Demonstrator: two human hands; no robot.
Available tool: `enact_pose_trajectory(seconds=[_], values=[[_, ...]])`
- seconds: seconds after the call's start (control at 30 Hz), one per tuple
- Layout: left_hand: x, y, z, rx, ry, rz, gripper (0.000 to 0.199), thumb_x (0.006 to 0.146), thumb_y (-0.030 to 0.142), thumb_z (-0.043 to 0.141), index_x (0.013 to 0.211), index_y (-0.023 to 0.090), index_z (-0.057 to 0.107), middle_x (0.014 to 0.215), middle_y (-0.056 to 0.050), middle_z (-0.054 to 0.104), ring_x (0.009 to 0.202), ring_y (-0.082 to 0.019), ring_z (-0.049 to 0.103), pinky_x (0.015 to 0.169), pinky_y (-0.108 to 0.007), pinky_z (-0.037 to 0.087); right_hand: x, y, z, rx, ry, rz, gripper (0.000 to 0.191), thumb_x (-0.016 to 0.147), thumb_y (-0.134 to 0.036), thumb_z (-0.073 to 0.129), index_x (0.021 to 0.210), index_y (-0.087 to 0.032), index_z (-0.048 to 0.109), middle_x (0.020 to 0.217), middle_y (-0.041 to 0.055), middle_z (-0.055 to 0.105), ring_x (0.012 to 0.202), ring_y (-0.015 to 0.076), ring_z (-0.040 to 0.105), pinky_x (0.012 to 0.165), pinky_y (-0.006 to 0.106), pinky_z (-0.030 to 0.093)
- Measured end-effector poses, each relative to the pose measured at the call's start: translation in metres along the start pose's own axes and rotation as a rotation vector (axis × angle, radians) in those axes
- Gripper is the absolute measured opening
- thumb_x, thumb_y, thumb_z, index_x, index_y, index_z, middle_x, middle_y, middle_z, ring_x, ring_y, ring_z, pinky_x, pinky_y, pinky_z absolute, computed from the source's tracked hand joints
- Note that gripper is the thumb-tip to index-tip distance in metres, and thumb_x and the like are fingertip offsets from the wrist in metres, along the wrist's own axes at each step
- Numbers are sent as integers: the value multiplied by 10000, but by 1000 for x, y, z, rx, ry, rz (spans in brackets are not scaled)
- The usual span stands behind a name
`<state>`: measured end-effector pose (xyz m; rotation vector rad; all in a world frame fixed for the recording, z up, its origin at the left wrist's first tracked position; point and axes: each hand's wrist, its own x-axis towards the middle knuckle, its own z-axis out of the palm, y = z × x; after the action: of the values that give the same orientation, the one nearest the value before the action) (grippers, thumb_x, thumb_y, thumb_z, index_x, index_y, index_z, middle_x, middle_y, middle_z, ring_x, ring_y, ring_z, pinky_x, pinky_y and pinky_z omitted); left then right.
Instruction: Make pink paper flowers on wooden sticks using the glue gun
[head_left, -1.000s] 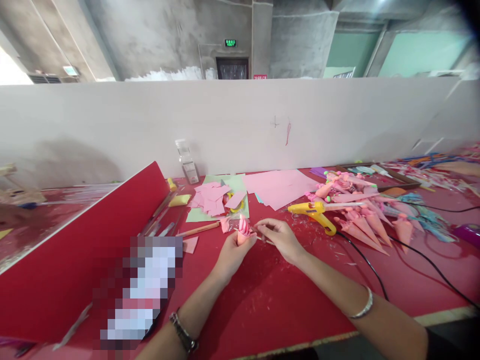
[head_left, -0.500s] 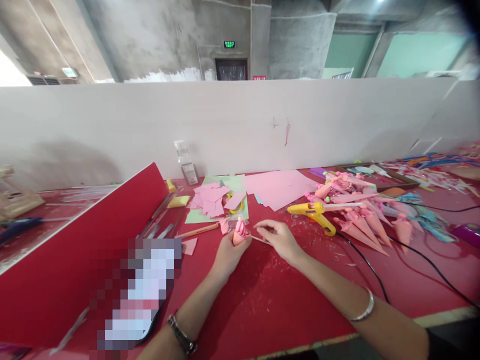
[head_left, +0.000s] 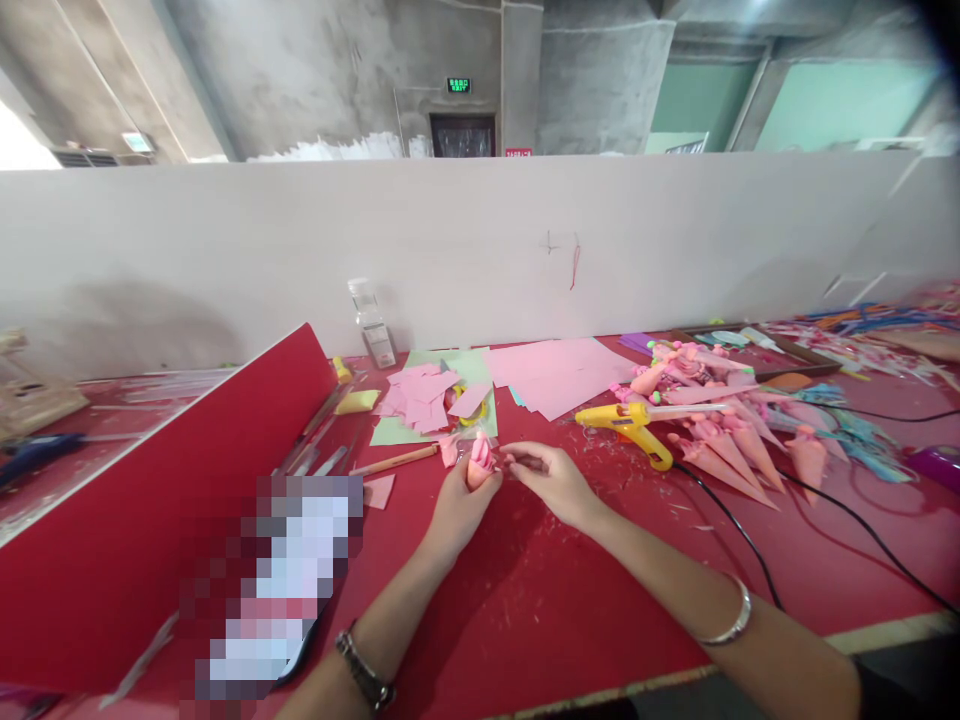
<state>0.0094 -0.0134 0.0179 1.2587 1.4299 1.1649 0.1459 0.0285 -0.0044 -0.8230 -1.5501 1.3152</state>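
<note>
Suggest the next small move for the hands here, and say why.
Probably bring the right hand's fingertips to the near side of the pink cone piece and adjust it there: the left hand grips the piece with its top exposed, and those fingertips hover close beside it. Whether they hold anything is too small to tell.

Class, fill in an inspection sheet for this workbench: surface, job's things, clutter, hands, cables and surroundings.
Surface: red tabletop, small scraps scattered on it.
Job's things: pink cone in hand; heap of similar cones to the right; yellow glue gun lying beside it.
Clutter: pink paper pieces on a green sheet; clear bottle.
Hands: left hand grips the cone; right hand close beside, contents unclear.
Cables: black cable trails from the glue gun; others farther right.
Surroundings: pale partition behind; lit exit sign beyond.
</note>
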Motion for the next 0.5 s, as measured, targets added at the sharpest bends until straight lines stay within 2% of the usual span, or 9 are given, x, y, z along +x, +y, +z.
enact_pose_trajectory(seconds=[0.13,0.27,0.37,0.5], values=[[0,-2,0,11,6,7,290,668,309,539,894,128,546,735,-7,601,658,-139,542,609,-228,411,1,0,0,100,29,52,223,692,-285,581,878,-163,596,842,53,647,798,177,616,777,330,474],[0,-2,0,103,17,62,245,681,298,512,858,130,528,649,28,534,601,-114,486,581,-216,382,0,-8,-1,75,70,109,164,686,-315,582,762,-169,574,643,5,621,609,142,613,612,266,488],[-1,-1,1,163,-5,77,213,690,298,494,823,132,517,613,41,492,570,-106,450,553,-211,361,-2,-14,-1,36,77,97,157,717,-331,544,701,-175,543,578,-23,581,514,106,571,529,225,457],[-2,0,0,194,-52,92,200,699,278,482,831,135,523,702,19,532,653,-125,477,600,-217,369,-2,-16,-1,83,88,53,153,693,-314,571,783,-191,561,686,-14,593,628,114,580,617,241,477]])
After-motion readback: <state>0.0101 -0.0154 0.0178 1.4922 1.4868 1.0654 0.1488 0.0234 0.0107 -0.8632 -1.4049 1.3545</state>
